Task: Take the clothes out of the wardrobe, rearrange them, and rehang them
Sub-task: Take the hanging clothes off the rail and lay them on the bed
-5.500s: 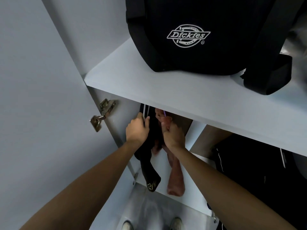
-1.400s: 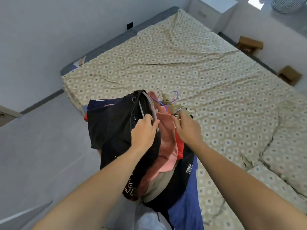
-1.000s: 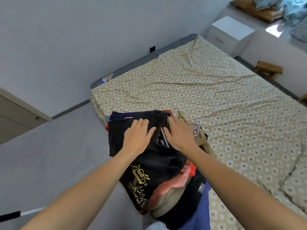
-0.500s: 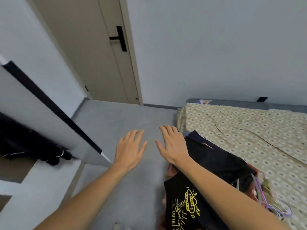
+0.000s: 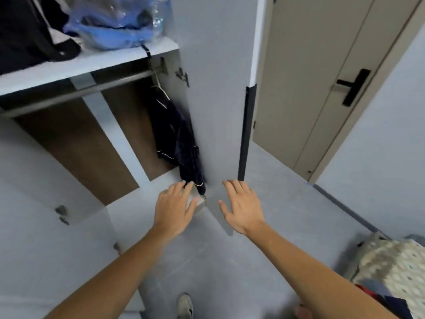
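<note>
1. Reaching toward the open wardrobe [image 5: 213, 93] with left hand [image 5: 176, 209] and right hand [image 5: 243, 207], both spread flat, fingers apart, clamped on nothing.
2. Hanging just beyond the left fingertips: one dark garment [image 5: 179, 139] with pale piping, on a hanger [image 5: 161, 88] at the far right end of the rail [image 5: 76, 94].
3. Judging it soft, limp and light; likely sliding off if pulled by the cloth, so better taking hold at the hanger hook, well above both hands.
4. Crowding that reach: shelf [image 5: 92, 63] over the rail, bearing a black bag [image 5: 30, 31] and blue plastic bundle [image 5: 115, 21]; door hinge [image 5: 182, 75] beside the hook.
5. Lying behind the right forearm: bed corner [image 5: 395, 261] with clothes [image 5: 379, 295], partly showing.
</note>
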`<state>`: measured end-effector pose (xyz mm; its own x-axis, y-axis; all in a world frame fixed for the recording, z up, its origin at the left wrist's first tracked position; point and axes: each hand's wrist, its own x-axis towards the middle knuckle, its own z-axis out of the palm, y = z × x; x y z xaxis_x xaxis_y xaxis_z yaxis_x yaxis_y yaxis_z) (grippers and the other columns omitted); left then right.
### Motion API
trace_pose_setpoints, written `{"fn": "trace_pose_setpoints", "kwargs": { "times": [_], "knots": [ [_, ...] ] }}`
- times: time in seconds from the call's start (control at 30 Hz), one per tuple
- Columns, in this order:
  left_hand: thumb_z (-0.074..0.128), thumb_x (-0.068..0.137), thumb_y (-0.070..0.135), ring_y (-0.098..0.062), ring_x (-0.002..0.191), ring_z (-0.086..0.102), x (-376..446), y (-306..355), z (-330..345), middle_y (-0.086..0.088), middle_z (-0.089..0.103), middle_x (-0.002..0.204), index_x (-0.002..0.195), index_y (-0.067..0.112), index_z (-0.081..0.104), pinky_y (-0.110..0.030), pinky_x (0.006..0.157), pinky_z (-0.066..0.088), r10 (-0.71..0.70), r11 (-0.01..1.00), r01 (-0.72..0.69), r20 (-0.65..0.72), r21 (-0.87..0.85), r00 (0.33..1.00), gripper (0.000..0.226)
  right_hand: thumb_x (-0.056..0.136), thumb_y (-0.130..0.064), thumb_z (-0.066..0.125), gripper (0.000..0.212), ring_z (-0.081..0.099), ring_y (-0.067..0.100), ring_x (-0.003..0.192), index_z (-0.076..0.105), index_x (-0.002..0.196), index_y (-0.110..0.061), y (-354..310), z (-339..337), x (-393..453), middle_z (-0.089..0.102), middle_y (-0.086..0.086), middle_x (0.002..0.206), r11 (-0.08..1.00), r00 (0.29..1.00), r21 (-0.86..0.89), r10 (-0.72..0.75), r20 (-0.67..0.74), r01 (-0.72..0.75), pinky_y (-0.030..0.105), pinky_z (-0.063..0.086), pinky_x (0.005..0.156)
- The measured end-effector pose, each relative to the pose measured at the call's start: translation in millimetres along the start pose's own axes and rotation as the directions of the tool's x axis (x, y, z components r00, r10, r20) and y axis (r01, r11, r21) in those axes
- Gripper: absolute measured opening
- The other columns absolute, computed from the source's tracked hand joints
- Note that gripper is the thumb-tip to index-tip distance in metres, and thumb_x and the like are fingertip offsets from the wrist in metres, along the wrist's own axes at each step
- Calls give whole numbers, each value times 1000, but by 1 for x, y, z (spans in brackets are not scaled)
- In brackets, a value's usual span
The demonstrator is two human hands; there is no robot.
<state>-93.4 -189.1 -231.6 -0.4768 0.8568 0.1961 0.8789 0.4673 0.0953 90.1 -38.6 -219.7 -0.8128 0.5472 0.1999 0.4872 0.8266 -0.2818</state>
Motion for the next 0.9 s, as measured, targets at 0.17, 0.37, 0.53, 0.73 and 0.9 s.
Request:
{"fn": "trace_pose_setpoints", "kwargs": {
  "times": [0.17, 0.37, 0.53, 0.73, 0.9],
  "knots": [
    [33, 105, 51, -25, 133, 52, 27, -83, 3, -5, 57, 145, 147, 19, 53, -44, 101, 49, -150, 988, 150, -17, 42, 989, 57, 100, -51, 43, 56, 45, 22, 129, 44, 147, -21, -44, 32, 92, 47, -4, 147, 992, 991, 25, -128, 38, 128, 40, 46, 98],
    [34, 107, 49, -25, 128, 55, 109, -161, 10, -3, 58, 143, 150, 21, 49, -43, 99, 49, -225, 974, 224, 31, 34, 974, 54, 100, -48, 44, 57, 44, 23, 132, 42, 150, -20, -66, 60, 206, 46, -5, 150, 993, 992, 6, -117, 51, 117, 39, 46, 100],
    [19, 104, 54, -26, 124, 56, 184, -219, 14, -2, 57, 140, 152, 21, 46, -43, 97, 49, -177, 984, 176, 56, 16, 983, 65, 100, -41, 53, 56, 46, 26, 130, 43, 150, -18, -73, 74, 291, 48, -2, 148, 999, 998, 14, -51, 34, 50, 43, 49, 100],
    [22, 104, 53, -28, 113, 60, 269, -268, 14, -3, 62, 129, 147, 18, 51, -44, 89, 50, -148, 989, 148, 30, -7, 989, 63, 99, -34, 54, 54, 47, 27, 126, 42, 150, -16, -79, 85, 373, 48, 0, 145, 998, 1000, 55, -18, 24, 17, 44, 51, 99],
    [23, 104, 54, -28, 117, 59, 338, -286, 18, -3, 61, 132, 147, 17, 51, -42, 89, 51, -118, 992, 119, 25, -40, 993, 63, 99, -28, 57, 57, 47, 28, 126, 40, 151, -13, -77, 102, 445, 48, 4, 144, 995, 999, 88, -39, 18, 37, 45, 51, 100]
  ]
}}
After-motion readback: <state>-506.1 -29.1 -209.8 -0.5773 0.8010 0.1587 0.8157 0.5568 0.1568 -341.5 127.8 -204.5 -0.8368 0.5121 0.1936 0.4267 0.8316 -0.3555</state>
